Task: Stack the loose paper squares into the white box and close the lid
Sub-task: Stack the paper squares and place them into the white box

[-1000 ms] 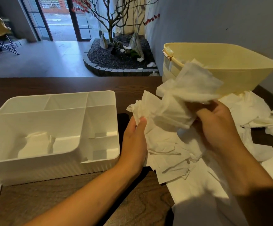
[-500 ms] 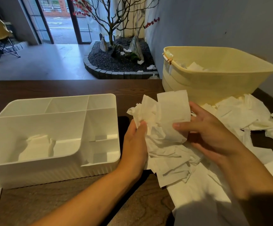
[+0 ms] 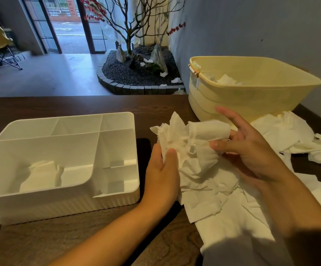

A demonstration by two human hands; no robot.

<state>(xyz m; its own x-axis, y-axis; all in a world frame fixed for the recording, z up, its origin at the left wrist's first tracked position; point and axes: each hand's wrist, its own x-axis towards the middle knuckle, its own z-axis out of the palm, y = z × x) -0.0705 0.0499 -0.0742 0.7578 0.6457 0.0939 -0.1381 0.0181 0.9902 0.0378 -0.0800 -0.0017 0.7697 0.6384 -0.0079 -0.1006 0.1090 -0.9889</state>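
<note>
Gathering step — paper squares (image 3: 198, 150) being bunched beside the white box (image 3: 60, 198).
Left hand (image 3: 161, 175) pinching the wad; right hand (image 3: 250, 150) thumb pressing it, fingers spread. Next — squaring, then lowering into the box.

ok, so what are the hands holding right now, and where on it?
Both hold the bunch of paper squares: the left hand pinches its lower left edge; the right hand holds a curled sheet on its right side, thumb against it.

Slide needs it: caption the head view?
Both hands, left and right, gather paper squares beside the open white box.
</note>
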